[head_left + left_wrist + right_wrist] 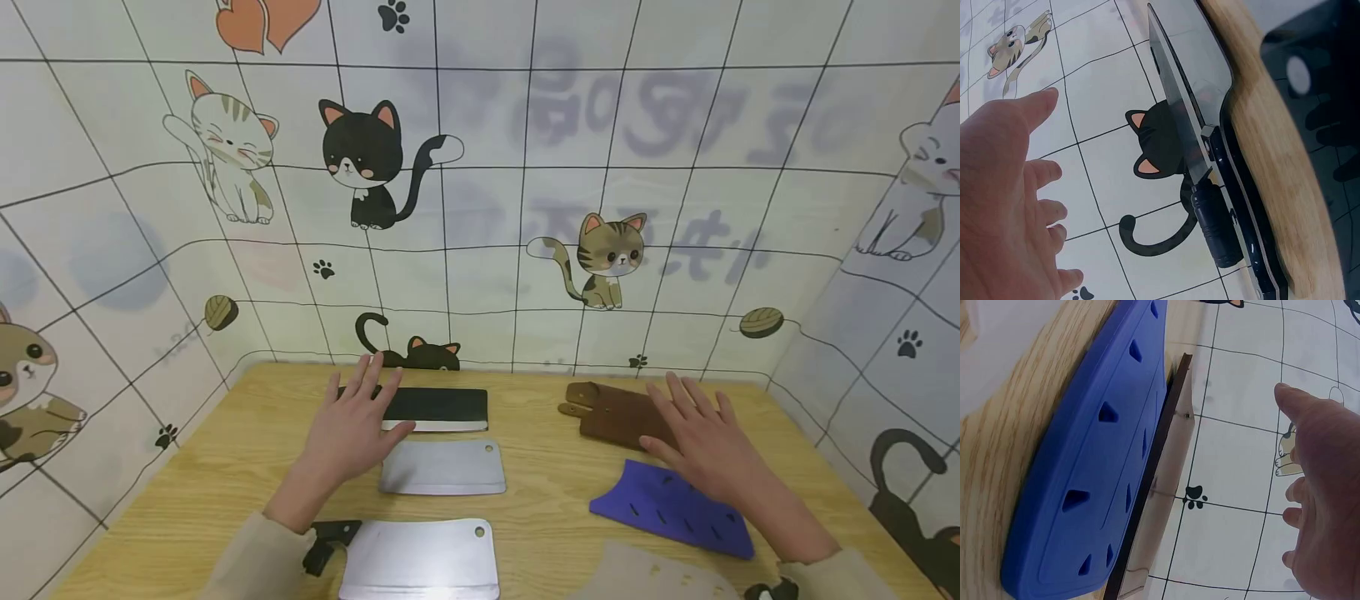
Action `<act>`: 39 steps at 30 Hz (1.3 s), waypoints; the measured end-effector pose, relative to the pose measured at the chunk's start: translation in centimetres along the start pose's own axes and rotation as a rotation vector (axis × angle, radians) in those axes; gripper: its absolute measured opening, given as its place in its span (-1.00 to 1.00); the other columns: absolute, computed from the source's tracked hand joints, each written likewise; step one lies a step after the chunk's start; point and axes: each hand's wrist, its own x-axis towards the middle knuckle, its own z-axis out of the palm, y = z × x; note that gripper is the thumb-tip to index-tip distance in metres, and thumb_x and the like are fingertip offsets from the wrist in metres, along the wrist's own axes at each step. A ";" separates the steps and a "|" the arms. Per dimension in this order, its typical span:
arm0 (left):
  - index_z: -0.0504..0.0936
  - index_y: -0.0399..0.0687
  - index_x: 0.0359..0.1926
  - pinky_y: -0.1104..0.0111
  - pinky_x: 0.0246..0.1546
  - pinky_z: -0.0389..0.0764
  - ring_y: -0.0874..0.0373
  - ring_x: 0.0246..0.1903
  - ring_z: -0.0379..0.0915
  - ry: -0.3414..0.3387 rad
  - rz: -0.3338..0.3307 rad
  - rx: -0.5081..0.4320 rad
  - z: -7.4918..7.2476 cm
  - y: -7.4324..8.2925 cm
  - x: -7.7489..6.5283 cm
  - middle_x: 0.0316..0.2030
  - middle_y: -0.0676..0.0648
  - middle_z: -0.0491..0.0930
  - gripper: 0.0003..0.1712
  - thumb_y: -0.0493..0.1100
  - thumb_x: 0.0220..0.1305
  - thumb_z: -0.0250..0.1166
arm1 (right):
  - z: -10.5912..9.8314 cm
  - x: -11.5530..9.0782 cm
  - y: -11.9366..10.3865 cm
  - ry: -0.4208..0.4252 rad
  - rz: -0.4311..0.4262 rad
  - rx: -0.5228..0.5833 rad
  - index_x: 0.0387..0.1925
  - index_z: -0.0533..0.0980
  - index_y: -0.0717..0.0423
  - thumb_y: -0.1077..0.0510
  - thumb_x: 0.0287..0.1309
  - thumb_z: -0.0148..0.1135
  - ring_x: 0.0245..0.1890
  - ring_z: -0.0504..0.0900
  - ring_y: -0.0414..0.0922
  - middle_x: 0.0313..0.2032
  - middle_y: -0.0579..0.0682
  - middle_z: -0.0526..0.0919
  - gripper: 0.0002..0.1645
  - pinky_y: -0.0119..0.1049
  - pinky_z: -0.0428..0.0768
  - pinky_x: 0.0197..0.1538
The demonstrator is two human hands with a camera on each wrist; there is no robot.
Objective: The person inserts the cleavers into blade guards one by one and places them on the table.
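Three cleavers lie in a column on the left: a dark-bladed one (pixel 438 404) at the back, a silver one (pixel 450 468) in the middle and a silver one (pixel 420 554) in front. My left hand (pixel 352 433) is spread over the handle side of the back two, holding nothing. In the left wrist view a ridged dark handle (pixel 1216 225) lies apart from the fingers. To the right are a brown sheath (pixel 618 417), a blue perforated sheath (pixel 675 508) and a pale sheath (pixel 652 573). My right hand (pixel 705 446) is spread above the brown and blue sheaths, also holding nothing.
A wooden table (pixel 536 475) carries everything. Behind it and along both sides stands a white sheet (pixel 480 275) with grid lines and cartoon cats. Bare tabletop separates the cleavers from the sheaths.
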 end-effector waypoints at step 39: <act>0.28 -0.23 0.52 -0.27 0.31 0.20 -0.40 0.44 0.06 -0.177 0.015 -0.710 4.2 -10.1 4.6 0.47 -0.39 0.21 0.02 -0.11 0.13 0.59 | 5.0 3.1 8.0 -0.186 0.151 0.481 0.54 -0.01 0.44 -0.22 0.04 0.55 0.35 0.19 0.53 0.42 0.57 0.15 0.37 0.44 0.28 0.23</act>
